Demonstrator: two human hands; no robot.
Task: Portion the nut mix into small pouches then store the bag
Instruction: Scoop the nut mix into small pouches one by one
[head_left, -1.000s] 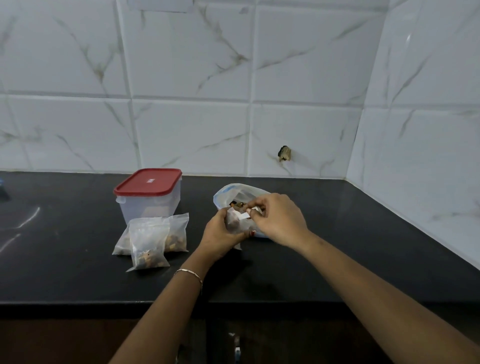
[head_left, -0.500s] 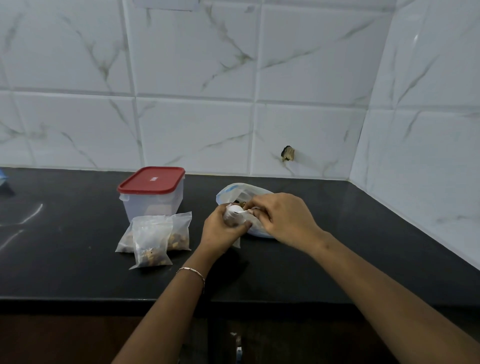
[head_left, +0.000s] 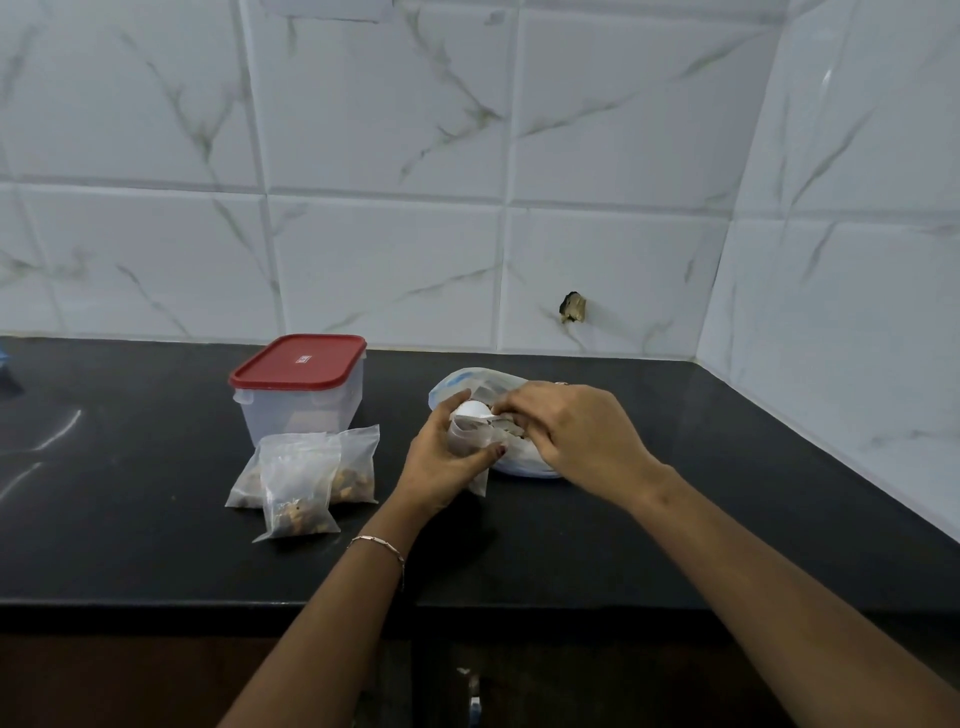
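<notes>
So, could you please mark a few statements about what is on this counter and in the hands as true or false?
1. The red lid sits on the container. True.
2. The filled pouches lie right of the nut bag. False: they lie left of it, in front of the container.
3. The left hand has its grip on a small pouch. True.
4. The right hand is empty. False: it holds a white scoop at the small pouch's mouth.
5. The bracelet is on the right wrist. False: it is on the left wrist.
</notes>
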